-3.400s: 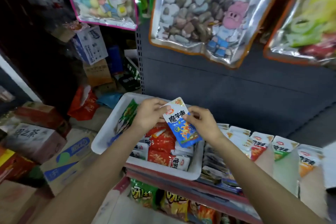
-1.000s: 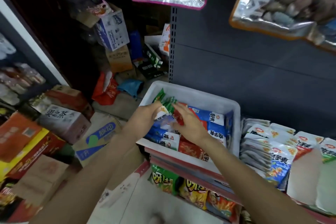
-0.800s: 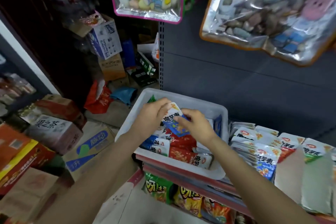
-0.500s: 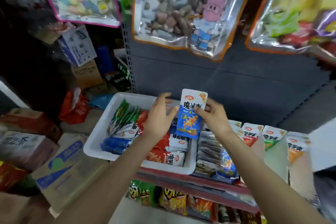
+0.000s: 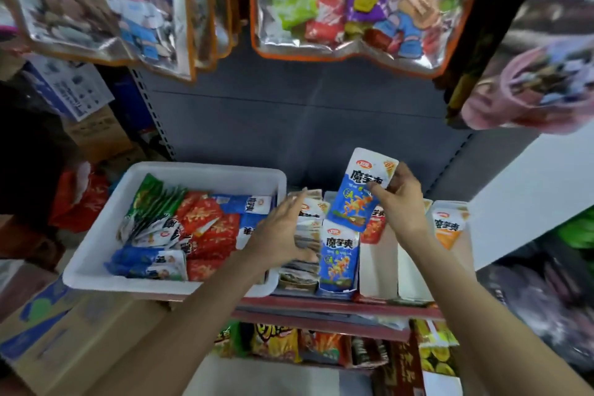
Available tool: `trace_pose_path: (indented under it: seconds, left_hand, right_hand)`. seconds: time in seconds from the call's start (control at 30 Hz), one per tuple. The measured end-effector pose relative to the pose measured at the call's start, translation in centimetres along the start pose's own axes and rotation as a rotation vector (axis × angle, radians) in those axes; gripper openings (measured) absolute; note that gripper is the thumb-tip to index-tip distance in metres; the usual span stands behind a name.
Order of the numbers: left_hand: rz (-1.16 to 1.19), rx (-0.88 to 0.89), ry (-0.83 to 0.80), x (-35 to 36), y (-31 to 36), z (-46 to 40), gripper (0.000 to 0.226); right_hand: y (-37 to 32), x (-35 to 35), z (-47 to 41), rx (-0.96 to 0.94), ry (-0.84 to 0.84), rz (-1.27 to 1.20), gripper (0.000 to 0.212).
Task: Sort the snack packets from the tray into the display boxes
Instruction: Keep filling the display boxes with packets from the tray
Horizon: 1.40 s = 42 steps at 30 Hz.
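So half a second back the blue packet point(image 5: 361, 193) was up between both hands just past the tray's far rim; now the right hand point(image 5: 398, 199) has carried it off to the right of the tray point(image 5: 205, 170), and it hangs above the display boxes point(image 5: 377, 267), right over the row of matching blue packets point(image 5: 339, 259); the left hand point(image 5: 283, 228) has let go and dropped lower, fingers spread wide and holding nothing, hovering at the tray's right rim over the greyish packets point(image 5: 302, 254) next door.

Right hand is pinching the packet by its upper right corner, thumb on the printed face, fingers behind.

Doing this bit well, I reckon: lower it straight into the blue row behind the front packet, face forward like the others; the left hand could tip the row forward to open a slot so the thin foil doesn't buckle or land in the red box point(image 5: 373, 228) just right of it.

Orientation: long axis is close to upright, white top edge pointing up and leaning a touch right, bottom edge aimed down at the blue row; print faces the camera.

Tray's still got loads of red, green and blue packets, so early days.
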<state>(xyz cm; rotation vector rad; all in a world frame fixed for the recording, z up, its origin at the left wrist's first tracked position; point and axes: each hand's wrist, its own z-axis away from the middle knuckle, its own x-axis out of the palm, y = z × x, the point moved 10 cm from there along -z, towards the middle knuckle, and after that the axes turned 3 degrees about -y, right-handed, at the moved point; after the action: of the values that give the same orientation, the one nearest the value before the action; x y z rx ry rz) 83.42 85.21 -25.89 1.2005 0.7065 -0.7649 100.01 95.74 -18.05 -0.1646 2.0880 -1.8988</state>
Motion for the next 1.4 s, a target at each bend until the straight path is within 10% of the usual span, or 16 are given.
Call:
trace_pose_path:
  seconds: [0.27, 0.5, 1.0, 1.4]
  left_hand:
    - [0.061, 0.006, 0.05, 0.3, -0.2, 0.2, 0.12]
    - [0.274, -0.021, 0.196, 0.0, 0.0, 1.6, 0.103]
    - [0.282, -0.107, 0.286, -0.2, 0.5, 3.1, 0.089]
    - [0.203, -0.1, 0.464, -4.7, -5.4, 7.8, 0.033]
  right_hand:
    - [4.1, 1.4, 1.5, 0.008, -0.174, 0.451, 0.019]
    - [3.4, 2.4, 3.0, -0.084, -0.23, 0.472, 0.071]
    - [5.2, 4.4, 5.4, -0.276, -0.408, 1.225, 0.053]
    - [-1.0, 14.3, 6.9, -0.411, -0.489, 0.867, 0.036]
